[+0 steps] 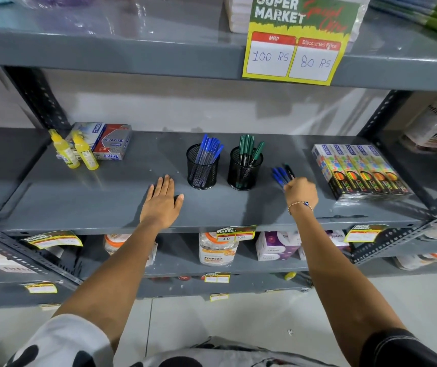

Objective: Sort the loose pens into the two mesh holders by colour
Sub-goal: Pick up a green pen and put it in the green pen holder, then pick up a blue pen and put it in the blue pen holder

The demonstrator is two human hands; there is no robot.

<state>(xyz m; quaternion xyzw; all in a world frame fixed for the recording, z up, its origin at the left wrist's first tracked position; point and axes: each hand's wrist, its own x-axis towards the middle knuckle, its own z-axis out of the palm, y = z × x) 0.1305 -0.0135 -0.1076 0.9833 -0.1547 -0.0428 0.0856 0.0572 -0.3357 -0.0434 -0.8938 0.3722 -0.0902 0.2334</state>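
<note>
Pens point(282, 176) gripped in right hand point(301, 192), left hand point(162, 201) flat.

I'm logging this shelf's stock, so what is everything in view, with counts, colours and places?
Left mesh holder: one, black, mid-shelf, holding blue pens.
Right mesh holder: one, black, beside it, holding green pens.
Loose pens: several, mostly blue, one darker, in the right hand.
Glue bottles: two, yellow, shelf left.
Boxes: behind the bottles; count unclear.
Colour-pencil packs: about five, multicoloured, shelf right.
Price sign: one, green and yellow, upper shelf edge.
Jars: lower shelf, count unclear.
Left hand: flat on shelf.
Right hand: gripping pens.
</note>
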